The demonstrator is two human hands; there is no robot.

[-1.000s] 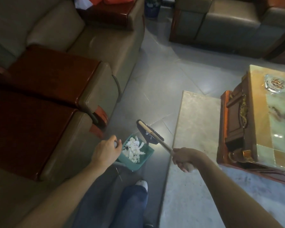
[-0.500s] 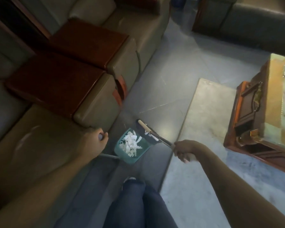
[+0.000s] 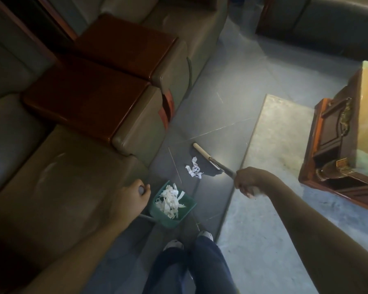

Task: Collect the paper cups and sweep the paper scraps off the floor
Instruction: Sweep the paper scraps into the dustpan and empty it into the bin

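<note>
Left hand: the left hand (image 3: 136, 193) clenches the top of the dustpan's handle, at 9 o'clock of the pan.
Dustpan: the green dustpan (image 3: 189, 203) sits on the floor, already holding paper strips, mouth toward 1 o'clock.
Loose scraps: a small pile of paper scraps (image 3: 193, 170) lies at 12 o'clock of the pan, just beside the broom head.
Broom: the broom (image 3: 206, 158) runs from 10 to 4 o'clock.
Right hand: the right hand (image 3: 250, 182), nearer the scraps, grips its handle.
Surface: grey tiled floor (image 3: 232, 85) between the sofa (image 3: 62, 187) and the coffee table (image 3: 338, 128).

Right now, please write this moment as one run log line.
left hand: holds green plastic dustpan handle | right hand: grips broom | white paper scraps: on floor beside broom
</note>
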